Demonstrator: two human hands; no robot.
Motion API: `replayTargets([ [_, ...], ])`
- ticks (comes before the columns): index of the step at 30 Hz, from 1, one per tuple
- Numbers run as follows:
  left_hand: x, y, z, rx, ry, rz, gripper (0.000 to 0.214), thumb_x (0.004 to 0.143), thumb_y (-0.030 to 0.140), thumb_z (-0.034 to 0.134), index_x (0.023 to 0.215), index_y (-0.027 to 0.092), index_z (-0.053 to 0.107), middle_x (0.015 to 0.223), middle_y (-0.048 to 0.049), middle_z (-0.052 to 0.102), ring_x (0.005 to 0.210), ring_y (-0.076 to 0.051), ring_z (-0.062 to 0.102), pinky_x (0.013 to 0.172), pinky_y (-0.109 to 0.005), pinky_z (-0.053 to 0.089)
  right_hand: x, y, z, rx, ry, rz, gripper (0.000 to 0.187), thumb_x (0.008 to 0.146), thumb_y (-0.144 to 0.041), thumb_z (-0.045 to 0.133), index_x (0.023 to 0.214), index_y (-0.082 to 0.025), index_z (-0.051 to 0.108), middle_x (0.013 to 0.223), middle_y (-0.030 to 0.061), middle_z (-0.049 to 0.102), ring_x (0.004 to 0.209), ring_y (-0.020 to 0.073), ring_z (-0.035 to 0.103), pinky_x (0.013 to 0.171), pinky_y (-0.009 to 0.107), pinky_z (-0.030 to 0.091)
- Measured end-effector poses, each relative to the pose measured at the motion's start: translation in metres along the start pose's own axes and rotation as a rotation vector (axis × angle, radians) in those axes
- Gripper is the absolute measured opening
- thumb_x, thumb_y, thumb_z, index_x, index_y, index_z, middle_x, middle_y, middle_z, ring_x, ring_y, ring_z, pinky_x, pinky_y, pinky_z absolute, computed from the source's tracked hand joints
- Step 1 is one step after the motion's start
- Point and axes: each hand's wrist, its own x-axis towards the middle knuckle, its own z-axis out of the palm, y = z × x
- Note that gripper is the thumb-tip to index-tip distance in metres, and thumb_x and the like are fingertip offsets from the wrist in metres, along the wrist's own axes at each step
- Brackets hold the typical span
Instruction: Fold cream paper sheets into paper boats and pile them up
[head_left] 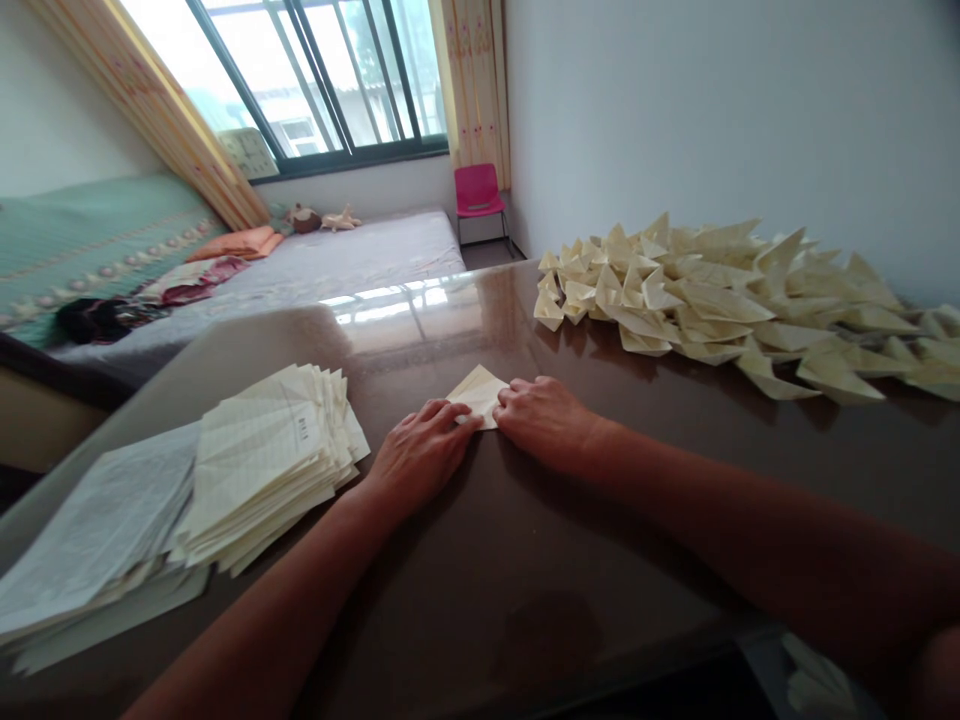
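A small folded sheet of cream paper (481, 388) lies on the brown tabletop between my hands, one corner pointing away from me. My left hand (424, 445) presses on its left side, with thumb and fingertips together on the paper's near edge. The fingers of my right hand (546, 420) are curled onto the right side, gripping that edge. My fingers hide parts of both sides of the sheet.
To the left lie a stack of creased cream paper (262, 450) and a stack of greyish printed sheets (97, 525). Many folded paper boats (720, 290) are heaped at the right, against the wall. Beyond the glossy table (450, 560) are a bed (390, 245) and a pink chair (478, 190).
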Motion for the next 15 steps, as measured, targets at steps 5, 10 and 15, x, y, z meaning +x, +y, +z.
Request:
replayTargets([
  [5, -0.003, -0.023, 0.009, -0.026, 0.015, -0.143, 0.041, 0.095, 0.035, 0.042, 0.132, 0.021, 0.05, 0.132, -0.0079, 0.054, 0.116, -0.025, 0.051, 0.097, -0.04, 0.046, 0.005, 0.0, 0.011, -0.033, 0.036, 0.019, 0.02, 0.087, -0.011, 0.049, 0.093, -0.014, 0.067, 0.097, 0.0144, 0.068, 0.092, 0.025, 0.06, 0.068, 0.032, 0.042],
  [10, -0.003, -0.024, 0.01, -0.061, 0.025, -0.12, 0.041, 0.095, 0.034, 0.042, 0.134, 0.021, 0.048, 0.132, -0.006, 0.055, 0.115, -0.023, 0.052, 0.096, -0.038, 0.047, 0.013, 0.018, 0.02, -0.039, 0.108, 0.053, 0.021, 0.09, -0.013, 0.044, 0.098, -0.014, 0.064, 0.099, 0.0129, 0.067, 0.094, 0.0243, 0.06, 0.07, 0.032, 0.038],
  [15, -0.003, -0.024, 0.005, -0.022, 0.148, -0.043, 0.032, 0.094, 0.03, 0.045, 0.122, 0.024, 0.059, 0.125, -0.0068, 0.059, 0.12, -0.026, 0.048, 0.097, -0.042, 0.044, 0.019, 0.037, 0.027, 0.058, 0.175, 0.013, 0.016, 0.089, -0.018, 0.049, 0.095, -0.018, 0.063, 0.096, 0.0066, 0.066, 0.087, 0.0192, 0.06, 0.074, 0.029, 0.035],
])
